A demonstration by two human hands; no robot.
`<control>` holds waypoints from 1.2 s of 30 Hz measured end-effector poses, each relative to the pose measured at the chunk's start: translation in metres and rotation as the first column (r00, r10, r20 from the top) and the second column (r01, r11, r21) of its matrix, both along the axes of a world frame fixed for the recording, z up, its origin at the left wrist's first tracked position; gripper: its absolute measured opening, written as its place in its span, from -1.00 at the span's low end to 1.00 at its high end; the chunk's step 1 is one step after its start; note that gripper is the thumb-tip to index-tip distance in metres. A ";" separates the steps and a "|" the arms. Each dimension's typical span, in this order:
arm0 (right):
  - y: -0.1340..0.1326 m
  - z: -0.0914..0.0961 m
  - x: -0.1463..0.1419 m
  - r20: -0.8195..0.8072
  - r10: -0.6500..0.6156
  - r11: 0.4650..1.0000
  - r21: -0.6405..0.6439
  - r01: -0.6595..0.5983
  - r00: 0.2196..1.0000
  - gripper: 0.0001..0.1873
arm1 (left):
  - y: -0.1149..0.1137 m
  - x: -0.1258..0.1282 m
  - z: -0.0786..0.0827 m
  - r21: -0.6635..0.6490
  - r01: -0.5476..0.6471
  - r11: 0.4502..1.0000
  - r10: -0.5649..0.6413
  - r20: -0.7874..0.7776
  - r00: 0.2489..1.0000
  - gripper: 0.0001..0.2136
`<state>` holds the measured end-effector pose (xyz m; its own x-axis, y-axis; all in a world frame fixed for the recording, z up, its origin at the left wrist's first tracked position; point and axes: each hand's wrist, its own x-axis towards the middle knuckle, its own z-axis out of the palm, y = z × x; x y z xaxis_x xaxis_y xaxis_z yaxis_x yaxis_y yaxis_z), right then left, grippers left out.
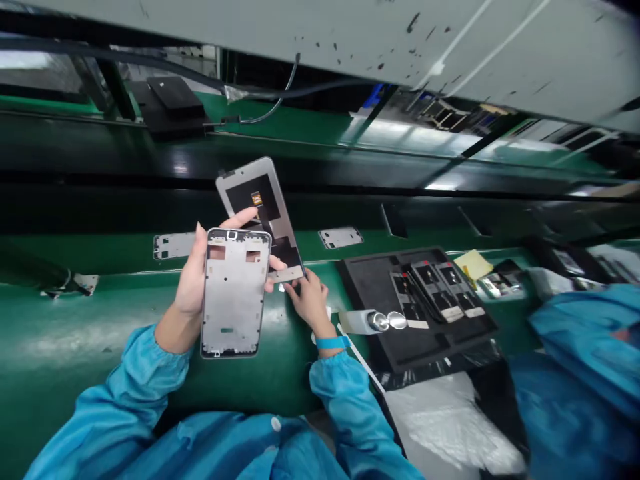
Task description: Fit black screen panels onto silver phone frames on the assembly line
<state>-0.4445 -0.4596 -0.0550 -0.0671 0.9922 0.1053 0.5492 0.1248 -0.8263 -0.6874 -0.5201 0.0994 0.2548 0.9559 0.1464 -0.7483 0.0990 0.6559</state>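
Observation:
My left hand (191,280) is closed on a silver phone frame (234,293), a flat metal plate with small cutouts, held up with its broad face toward me. Behind it, tilted, is a phone screen (285,213) with its grey and black back showing and a small gold connector. The left fingertips reach over to this screen's back. At the lower right corner of the screen, my right hand (311,300) pinches its edge. A blue band circles the right wrist. The left palm is hidden behind the frame.
A black foam tray (360,280) with several phone screens lies to the right, a dispenser bottle (357,322) at its edge. Two more phone frames (341,237) lie on the green bench. A blue-sleeved co-worker (590,360) is at far right. A grey shelf (300,30) hangs overhead.

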 end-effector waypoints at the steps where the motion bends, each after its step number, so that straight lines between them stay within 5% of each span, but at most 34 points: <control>1: -0.002 0.010 0.001 -0.025 -0.002 1.000 0.012 0.003 1.000 -0.42 | -0.002 0.002 0.001 -0.002 0.015 1.000 -0.015 0.014 1.000 -0.17; 4: -0.014 0.054 0.000 -0.251 0.112 0.993 0.000 -0.116 0.962 -0.27 | -0.009 0.008 0.000 -0.009 0.088 0.996 -0.088 0.011 0.996 -0.20; 8: -0.039 0.110 -0.018 -0.650 0.325 0.879 -0.059 -0.472 0.687 -0.36 | -0.013 0.018 -0.005 0.022 0.160 0.987 -0.160 -0.014 0.987 -0.19; 10: -0.048 0.121 -0.024 -0.698 0.311 0.867 -0.069 -0.493 0.645 -0.50 | -0.015 0.022 -0.005 0.027 0.151 0.988 -0.150 -0.021 0.988 -0.18; 14: -0.065 0.108 -0.010 -0.751 0.196 0.952 -0.009 -0.306 0.630 -0.51 | -0.020 0.024 0.003 0.032 0.009 0.999 -0.010 0.003 1.000 -0.23; 18: -0.083 0.091 0.024 -0.639 0.181 0.982 0.077 -0.172 0.748 -0.25 | -0.024 0.023 0.010 0.057 -0.006 0.998 0.002 0.062 0.998 -0.32; 22: -0.100 0.100 0.038 -0.385 0.205 0.978 0.125 -0.169 0.900 -0.37 | -0.013 0.028 0.005 0.026 -0.223 0.974 0.224 -0.066 0.972 -0.32; 27: -0.099 0.115 0.033 -0.086 0.449 0.880 0.213 -0.424 0.889 -0.31 | 0.009 0.029 -0.008 0.035 -0.411 0.911 0.413 -0.056 0.909 -0.44; 36: -0.092 0.131 0.038 0.096 0.489 0.838 0.225 -0.497 0.867 -0.37 | 0.013 0.015 -0.008 0.080 -0.456 0.886 0.463 -0.107 0.880 -0.43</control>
<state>-0.4063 -0.5515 0.0757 -0.5482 0.7730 0.3192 0.3898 0.5739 -0.7202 -0.6728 -0.5073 0.0914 -0.1923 0.9619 0.1944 -0.6169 -0.2726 0.7383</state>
